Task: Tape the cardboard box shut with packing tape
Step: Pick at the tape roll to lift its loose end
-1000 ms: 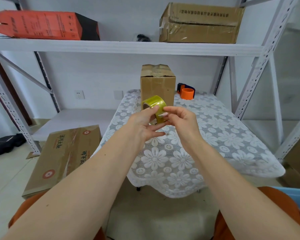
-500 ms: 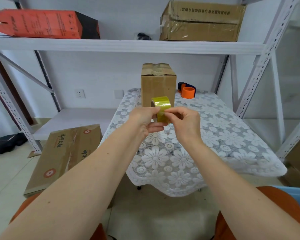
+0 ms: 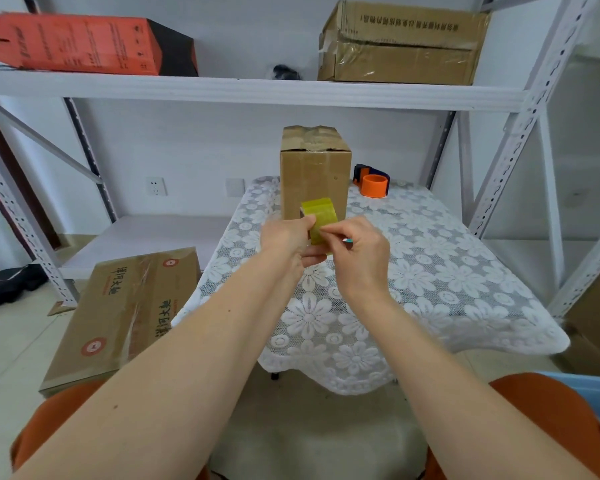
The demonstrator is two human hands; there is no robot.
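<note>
A tall brown cardboard box [image 3: 314, 171] stands upright at the far end of the small table [image 3: 447, 282], its top flaps folded down and crumpled. In front of it I hold a yellowish roll of packing tape [image 3: 319, 216] above the tablecloth. My left hand [image 3: 286, 237] grips the roll from the left. My right hand [image 3: 357, 251] pinches at the roll's outer surface with thumb and forefinger. Both hands are a little short of the box and do not touch it.
An orange tape dispenser [image 3: 373, 183] sits right of the box. A flat carton [image 3: 125, 313] leans on the floor left of the table. White metal shelving [image 3: 257, 90] surrounds the table, carrying a red box [image 3: 84, 45] and a brown carton [image 3: 402, 43].
Both hands have carried the tape roll slightly forward and right, closer to the box, and the roll has turned more edge-on. My right fingers keep picking at its surface.
</note>
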